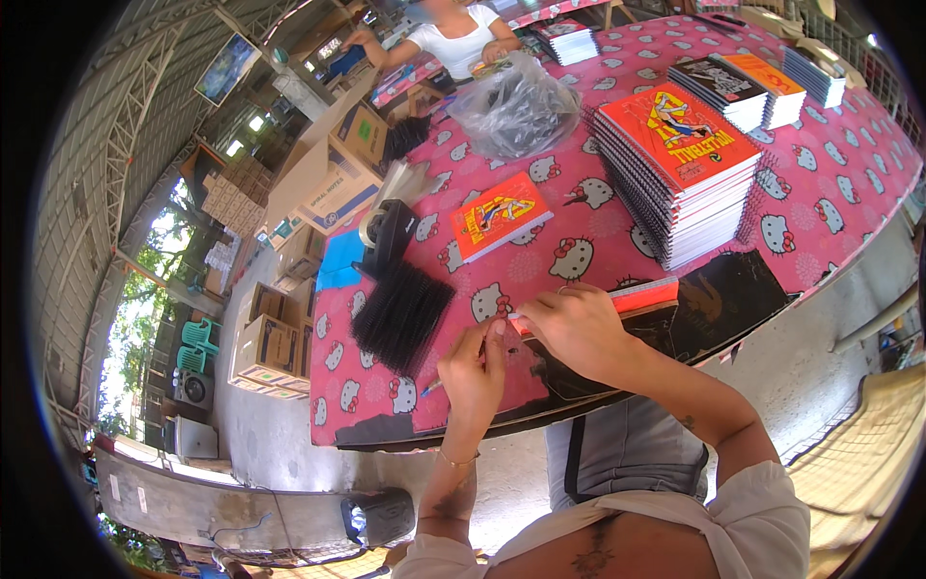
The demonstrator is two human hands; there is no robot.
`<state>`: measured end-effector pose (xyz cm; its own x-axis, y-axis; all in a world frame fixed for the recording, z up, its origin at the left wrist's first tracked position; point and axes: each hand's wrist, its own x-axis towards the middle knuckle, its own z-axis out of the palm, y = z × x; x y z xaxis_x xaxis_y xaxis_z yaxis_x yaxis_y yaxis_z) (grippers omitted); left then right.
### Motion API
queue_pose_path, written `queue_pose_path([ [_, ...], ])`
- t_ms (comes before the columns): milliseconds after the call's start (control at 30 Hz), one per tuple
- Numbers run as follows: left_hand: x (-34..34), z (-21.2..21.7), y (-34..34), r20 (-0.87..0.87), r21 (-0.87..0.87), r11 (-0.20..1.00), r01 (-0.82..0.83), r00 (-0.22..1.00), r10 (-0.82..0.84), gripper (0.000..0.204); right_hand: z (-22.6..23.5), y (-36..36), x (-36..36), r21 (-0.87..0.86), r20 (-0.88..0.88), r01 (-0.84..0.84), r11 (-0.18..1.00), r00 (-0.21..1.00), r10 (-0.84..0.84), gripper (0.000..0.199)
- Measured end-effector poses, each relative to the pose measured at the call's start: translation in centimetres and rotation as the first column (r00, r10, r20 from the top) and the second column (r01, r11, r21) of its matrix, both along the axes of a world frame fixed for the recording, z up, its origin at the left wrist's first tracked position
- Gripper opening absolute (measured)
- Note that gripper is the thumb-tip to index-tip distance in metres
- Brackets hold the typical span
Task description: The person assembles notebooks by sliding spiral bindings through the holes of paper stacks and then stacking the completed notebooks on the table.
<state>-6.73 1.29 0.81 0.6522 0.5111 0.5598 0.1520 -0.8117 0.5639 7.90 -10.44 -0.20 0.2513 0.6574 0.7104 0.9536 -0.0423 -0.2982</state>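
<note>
At the table's near edge, my right hand (577, 323) is closed over the left end of a red-covered notebook (644, 295), seen nearly edge-on. My left hand (471, 374) meets it there, thumb and fingers pinched together; what they pinch is too small to make out. A thin stick with a blue tip (430, 389) shows beside the left palm, and I cannot tell whether it is held. Left of my hands lies a bundle of black spiral binding coils (402, 317). Beyond them a red and yellow notebook (501, 214) lies flat, without a visible coil.
A tall stack of spiral notebooks (680, 174) stands right. Black cardboard (728, 299) covers the near edge. A tape dispenser (388, 234), blue sheets (340, 261) and a clear plastic bag (516, 106) share the pink table. Across it is another person (453, 43); cartons (273, 333) stand left.
</note>
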Motion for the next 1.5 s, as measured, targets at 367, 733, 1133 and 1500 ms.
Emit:
queue_pose_path([
  [367,0.3,0.9,4.8,-0.257,-0.185,0.917,0.354,0.883,-0.392,0.02,1.2,-0.9,1.1,-0.077,-0.178,-0.174,0.982,0.971,0.158,0.009],
  [733,1.6,1.4,2.8,-0.086,0.039,0.914,0.404,0.912,-0.4,0.014,1.7,-1.0,1.3,-0.136,-0.213,-0.211,0.968,0.96,0.179,0.009],
  [1133,1.1,-0.6,3.1,-0.072,0.047,0.944,0.327,0.943,-0.324,0.013,2.1,-1.1,1.5,-0.178,-0.196,-0.216,0.96,0.964,0.181,0.008],
  [1500,1.3,-0.7,2.8,-0.054,-0.037,0.934,0.355,0.933,-0.356,0.016,2.6,-1.2,1.3,-0.272,-0.222,-0.177,0.946,0.968,0.117,0.015],
])
